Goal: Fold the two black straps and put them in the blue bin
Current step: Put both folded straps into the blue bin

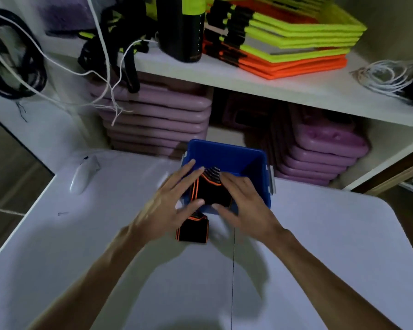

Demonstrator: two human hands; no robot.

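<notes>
My left hand and right hand pinch one folded black strap over the blue bin, fingers half-spread, while the second strap sits on the table; a loose grip could unfold it.

White table, white remote-like device, shelf with neon panels, purple pads.
</notes>
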